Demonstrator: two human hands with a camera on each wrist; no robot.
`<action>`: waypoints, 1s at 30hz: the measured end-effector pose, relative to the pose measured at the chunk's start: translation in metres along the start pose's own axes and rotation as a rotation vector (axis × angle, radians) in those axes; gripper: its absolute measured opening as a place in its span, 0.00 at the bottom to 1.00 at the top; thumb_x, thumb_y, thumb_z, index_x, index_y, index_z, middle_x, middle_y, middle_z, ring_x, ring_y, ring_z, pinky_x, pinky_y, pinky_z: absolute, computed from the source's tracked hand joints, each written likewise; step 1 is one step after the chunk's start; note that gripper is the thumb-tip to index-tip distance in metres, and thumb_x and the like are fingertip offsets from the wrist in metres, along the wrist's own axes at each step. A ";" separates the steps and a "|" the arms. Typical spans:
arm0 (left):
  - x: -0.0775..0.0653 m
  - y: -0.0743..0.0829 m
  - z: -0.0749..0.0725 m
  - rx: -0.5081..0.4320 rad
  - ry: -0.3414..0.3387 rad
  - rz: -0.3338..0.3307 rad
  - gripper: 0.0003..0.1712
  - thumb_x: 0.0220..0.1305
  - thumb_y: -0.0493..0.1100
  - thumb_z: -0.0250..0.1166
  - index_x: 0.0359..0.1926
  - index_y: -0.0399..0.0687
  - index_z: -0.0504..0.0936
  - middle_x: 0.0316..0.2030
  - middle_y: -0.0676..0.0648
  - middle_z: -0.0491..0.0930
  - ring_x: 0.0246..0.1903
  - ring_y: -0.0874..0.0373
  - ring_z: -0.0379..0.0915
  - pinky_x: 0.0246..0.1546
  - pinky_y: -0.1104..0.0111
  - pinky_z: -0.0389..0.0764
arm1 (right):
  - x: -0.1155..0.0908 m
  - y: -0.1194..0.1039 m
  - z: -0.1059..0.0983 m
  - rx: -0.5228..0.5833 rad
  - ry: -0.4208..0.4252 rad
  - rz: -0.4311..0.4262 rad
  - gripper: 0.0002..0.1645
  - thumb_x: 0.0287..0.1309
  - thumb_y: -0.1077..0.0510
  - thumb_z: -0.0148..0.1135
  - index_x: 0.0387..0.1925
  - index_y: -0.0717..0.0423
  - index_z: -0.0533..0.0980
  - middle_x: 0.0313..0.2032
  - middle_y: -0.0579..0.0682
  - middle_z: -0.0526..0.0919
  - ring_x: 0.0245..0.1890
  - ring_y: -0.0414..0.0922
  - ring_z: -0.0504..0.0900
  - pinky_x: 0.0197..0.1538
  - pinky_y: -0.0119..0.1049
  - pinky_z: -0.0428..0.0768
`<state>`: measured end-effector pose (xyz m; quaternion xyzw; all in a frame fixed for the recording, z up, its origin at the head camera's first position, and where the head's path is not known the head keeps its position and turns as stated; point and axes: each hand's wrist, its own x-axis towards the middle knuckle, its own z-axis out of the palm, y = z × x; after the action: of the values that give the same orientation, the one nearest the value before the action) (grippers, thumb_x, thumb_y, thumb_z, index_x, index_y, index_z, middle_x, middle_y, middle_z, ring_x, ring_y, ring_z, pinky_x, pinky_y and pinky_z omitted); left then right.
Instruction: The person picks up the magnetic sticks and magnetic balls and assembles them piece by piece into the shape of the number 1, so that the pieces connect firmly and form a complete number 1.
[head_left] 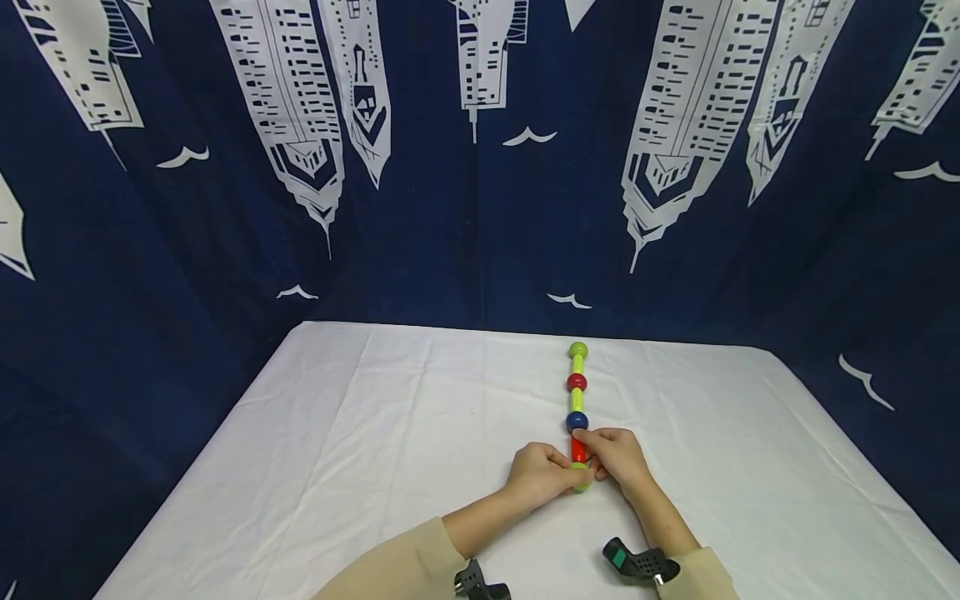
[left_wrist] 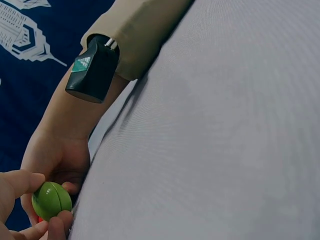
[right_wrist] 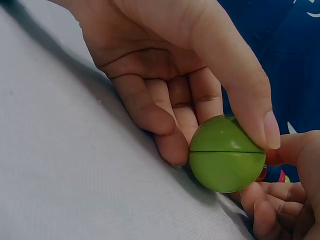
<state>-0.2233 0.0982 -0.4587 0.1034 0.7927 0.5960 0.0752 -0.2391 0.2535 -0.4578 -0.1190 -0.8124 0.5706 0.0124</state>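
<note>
A straight row of toy balls and rods runs away from me on the white cloth. At its near end my left hand (head_left: 538, 475) pinches a green ball (right_wrist: 227, 165), which has a seam across its middle. Just beyond it is a red rod (head_left: 578, 450), pinched by my right hand (head_left: 618, 454) close to the blue ball (head_left: 577, 422). A yellow-green rod (head_left: 577, 400), a red ball (head_left: 577, 382), another yellow-green rod (head_left: 577, 364) and a green end ball (head_left: 578, 350) follow. In the left wrist view the green ball covers most of the red rod.
The table is spread with a creased white cloth (head_left: 420, 400). Behind it hangs a dark blue curtain (head_left: 480, 217) printed with white buildings and birds. A black wrist device (head_left: 641, 562) sits by the right sleeve, another (head_left: 480, 582) by the left.
</note>
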 end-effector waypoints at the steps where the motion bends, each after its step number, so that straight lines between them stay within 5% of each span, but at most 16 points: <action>1: 0.000 0.000 0.000 0.005 0.003 0.005 0.14 0.44 0.45 0.80 0.20 0.44 0.83 0.12 0.56 0.77 0.14 0.68 0.73 0.16 0.77 0.69 | 0.000 0.000 0.000 0.000 -0.001 0.000 0.17 0.60 0.54 0.62 0.21 0.63 0.78 0.11 0.45 0.73 0.09 0.36 0.69 0.16 0.26 0.69; 30: 0.001 -0.003 0.000 0.087 0.026 0.042 0.16 0.44 0.48 0.80 0.19 0.45 0.82 0.16 0.58 0.74 0.18 0.68 0.67 0.17 0.75 0.68 | 0.000 0.004 0.000 -0.050 0.004 -0.032 0.18 0.60 0.53 0.65 0.21 0.62 0.77 0.10 0.45 0.71 0.10 0.38 0.68 0.16 0.28 0.70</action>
<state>-0.2242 0.0976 -0.4621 0.1156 0.8165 0.5636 0.0480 -0.2386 0.2544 -0.4619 -0.1074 -0.8282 0.5497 0.0202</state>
